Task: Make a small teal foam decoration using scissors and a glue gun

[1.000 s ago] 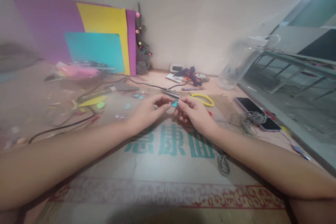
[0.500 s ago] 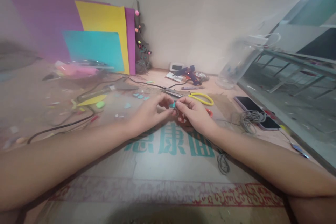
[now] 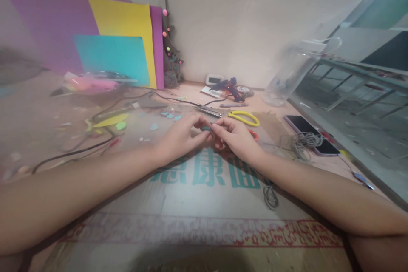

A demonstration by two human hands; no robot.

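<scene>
Above the printed cardboard (image 3: 191,204), my left hand (image 3: 188,134) and my right hand (image 3: 234,137) meet with their fingers bent in a pinch. A small teal piece (image 3: 206,128) shows between the fingertips, and a thin grey strand seems to lie against it, mostly hidden. Which fingers carry the most of it I cannot tell. Just beyond the hands lie scissors with yellow handles (image 3: 244,118). An orange-red handle (image 3: 254,134) peeks out behind my right hand. Loose teal scraps (image 3: 170,115) are scattered left of the scissors.
A dark glue gun (image 3: 231,87) rests at the wall, its cable running left. Grey cord (image 3: 304,144) tangles over a phone (image 3: 302,129) on the right, near a clear plastic jug (image 3: 283,78). Coloured sheets (image 3: 117,59) lean on the wall at left.
The teal piece has turned between the fingertips and shows as a thinner, darker strip. Both hands stay in nearly the same place. The view has shifted slightly.
</scene>
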